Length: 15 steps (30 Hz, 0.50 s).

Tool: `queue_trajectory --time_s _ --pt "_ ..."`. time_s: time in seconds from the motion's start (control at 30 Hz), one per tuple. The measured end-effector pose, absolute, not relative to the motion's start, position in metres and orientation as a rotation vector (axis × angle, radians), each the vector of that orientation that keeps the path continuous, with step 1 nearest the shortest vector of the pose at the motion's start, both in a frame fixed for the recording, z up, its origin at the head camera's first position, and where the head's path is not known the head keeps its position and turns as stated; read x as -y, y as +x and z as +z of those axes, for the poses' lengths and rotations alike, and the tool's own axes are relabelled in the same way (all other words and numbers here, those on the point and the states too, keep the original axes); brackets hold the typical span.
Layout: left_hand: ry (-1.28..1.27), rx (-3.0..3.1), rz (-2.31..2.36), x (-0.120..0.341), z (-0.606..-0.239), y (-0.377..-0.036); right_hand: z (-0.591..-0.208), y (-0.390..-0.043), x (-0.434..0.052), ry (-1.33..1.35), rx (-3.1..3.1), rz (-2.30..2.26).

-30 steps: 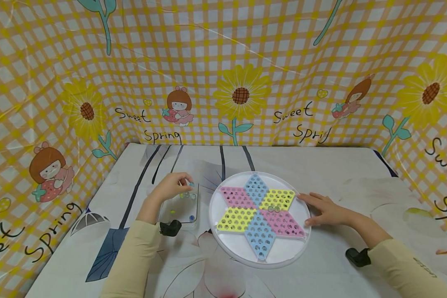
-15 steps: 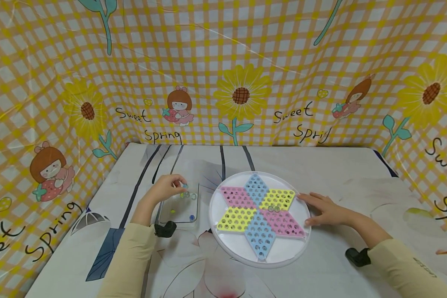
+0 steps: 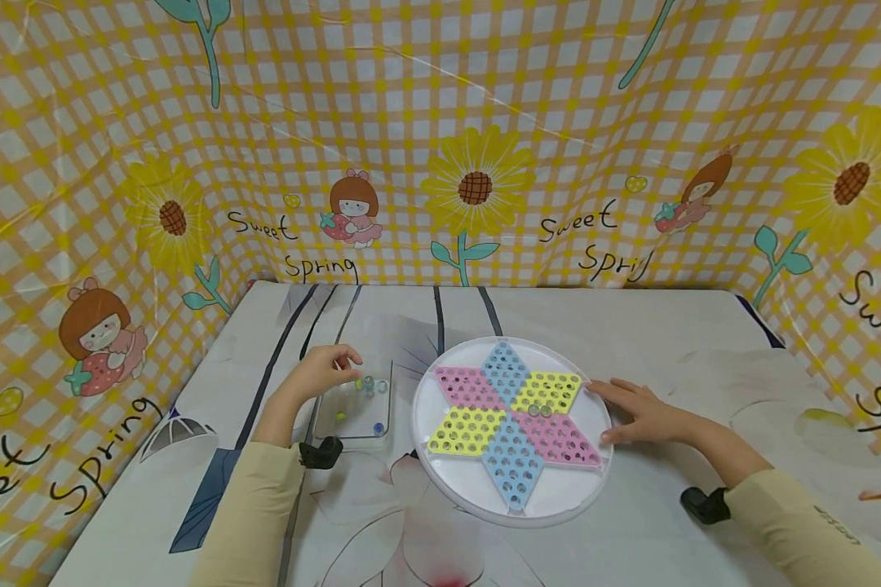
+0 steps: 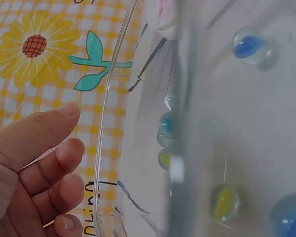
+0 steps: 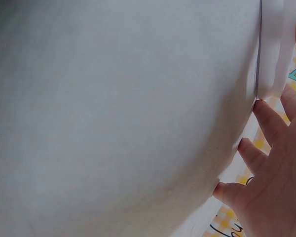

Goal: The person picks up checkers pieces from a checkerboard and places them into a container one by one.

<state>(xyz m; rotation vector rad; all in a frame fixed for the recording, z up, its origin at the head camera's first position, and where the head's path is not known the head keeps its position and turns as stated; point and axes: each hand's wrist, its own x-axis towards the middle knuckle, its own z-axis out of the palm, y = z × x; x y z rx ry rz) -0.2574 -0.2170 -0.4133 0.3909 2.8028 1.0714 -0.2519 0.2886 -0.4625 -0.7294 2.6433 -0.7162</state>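
Observation:
Over the far left of a clear plastic box [image 3: 358,420], my left hand [image 3: 323,371] hangs with loosely bent fingers and nothing between them. The left wrist view shows thumb and fingers [image 4: 71,153] apart, beside the box wall. Several marbles [image 3: 369,383] cluster near the box's far end, clear, yellow-green and blue. A blue marble [image 3: 378,429] and a yellow-green one [image 4: 226,202] lie nearer the front. My right hand [image 3: 646,412] touches the right rim of the round white Chinese checkers board [image 3: 448,483], fingertips against its edge. Two clear marbles [image 3: 539,411] sit in holes near the board's middle.
The board's coloured star stands to the right of the box, with a narrow strip of tablecloth [image 3: 402,391] between. A yellow checked cloth [image 3: 411,106] walls in the table at the back and sides. Black wrist cameras [image 3: 705,505] sit at both cuffs.
My left hand has drawn back to the left and let go of a blue-tinted marble, which now lies in the box's far cluster. The right hand and the board have stayed put.

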Motion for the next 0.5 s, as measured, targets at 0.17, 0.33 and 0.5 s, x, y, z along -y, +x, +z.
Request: queue_trajectory --time_s 0.17,0.33,0.5 --pt "0.396 -2.806 1.067 0.2169 -0.4134 -0.2584 -0.4626 -0.2523 -0.2891 -0.729 -2.642 -0.717" --pt "0.378 -2.802 1.062 0.2152 -0.4119 -0.2583 -0.4626 -0.2529 -0.2895 -0.729 -2.646 -0.708" --pt "0.379 -2.805 1.051 0.2122 -0.4112 -0.2592 -0.4629 -0.2530 -0.2891 -0.699 -2.648 -0.688"
